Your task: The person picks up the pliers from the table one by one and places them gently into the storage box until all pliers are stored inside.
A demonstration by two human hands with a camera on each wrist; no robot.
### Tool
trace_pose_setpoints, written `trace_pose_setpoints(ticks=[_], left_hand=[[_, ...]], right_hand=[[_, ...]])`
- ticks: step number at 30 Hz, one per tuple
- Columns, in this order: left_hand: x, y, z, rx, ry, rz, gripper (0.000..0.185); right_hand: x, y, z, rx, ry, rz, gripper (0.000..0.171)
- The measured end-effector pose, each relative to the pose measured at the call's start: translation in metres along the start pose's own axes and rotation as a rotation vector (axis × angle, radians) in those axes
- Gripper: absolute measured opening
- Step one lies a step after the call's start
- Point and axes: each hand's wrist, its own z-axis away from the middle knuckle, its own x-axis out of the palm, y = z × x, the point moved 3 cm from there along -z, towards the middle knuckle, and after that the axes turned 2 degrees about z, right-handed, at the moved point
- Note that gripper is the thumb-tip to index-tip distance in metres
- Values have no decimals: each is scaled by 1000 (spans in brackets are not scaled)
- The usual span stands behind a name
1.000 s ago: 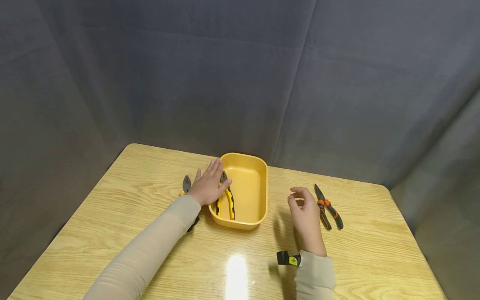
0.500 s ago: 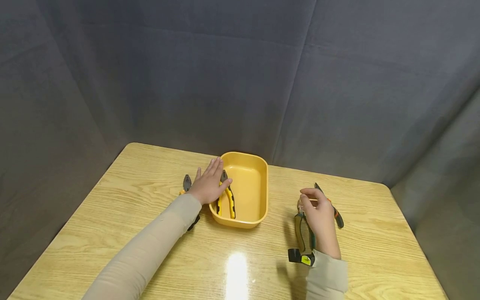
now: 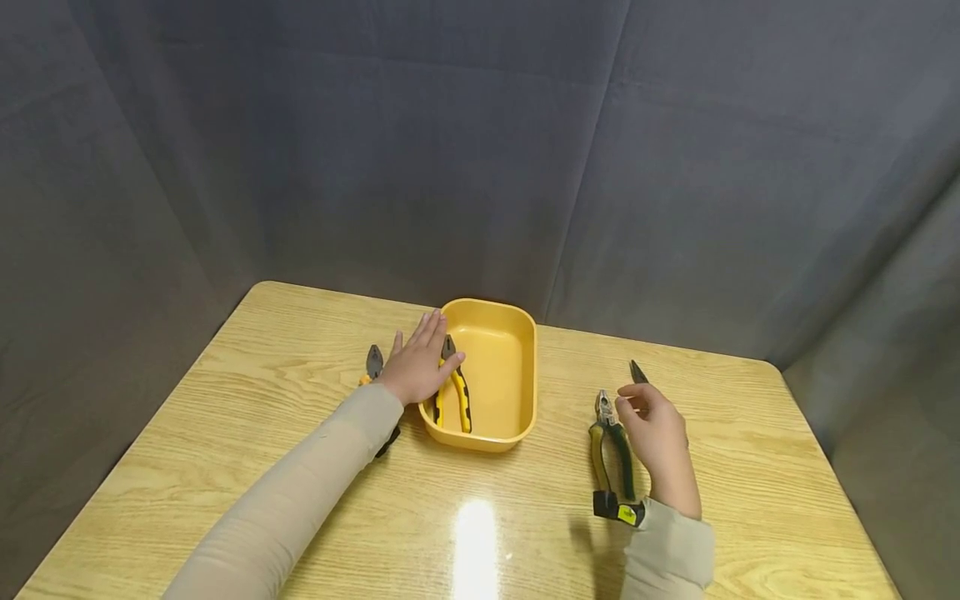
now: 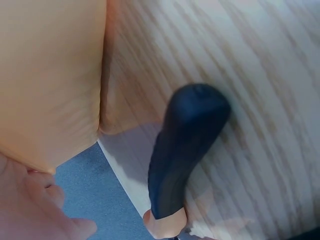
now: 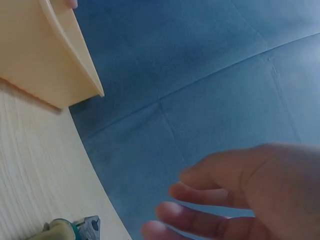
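My left hand (image 3: 416, 367) rests with straight fingers on the left rim of a yellow plastic bin (image 3: 536, 383). Inside the bin, partly under that hand, lie yellow-and-black pliers (image 3: 462, 404). Another pair of pliers (image 3: 374, 362) lies left of the bin, mostly hidden by the hand and sleeve; its black handle (image 4: 187, 145) shows in the left wrist view. My right hand (image 3: 660, 433), fingers loosely bent and holding nothing, is over long-nose pliers (image 3: 638, 372), hiding all but the dark nose. Green-and-yellow pliers (image 3: 597, 458) lie just left of this hand.
A wood-grain table (image 3: 300, 342) carries everything. Grey cloth (image 3: 450, 167) hangs behind its back edge and at both sides. A black strap with a bright yellow-green patch (image 3: 627, 514) sits at the right wrist, overlapping the green-and-yellow pliers' handle ends.
My right hand has moved rightward, uncovering the green-and-yellow pliers and covering most of the long-nose pliers. The left hand has stayed on the bin's rim.
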Motion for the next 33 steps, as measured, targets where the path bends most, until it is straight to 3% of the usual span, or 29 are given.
trace_pose_setpoints(ticks=[7,15,33], left_hand=[[-3,4,3,5,8,5,76],[-2,2,6,3,-1,14,77],[-4,4,8,4,7,26,77]], right_hand=[[0,7,-1,14,-51,40,34],[1,12,-3,-27,-155,148,36],[6,24,-1,5,-242,173,35]])
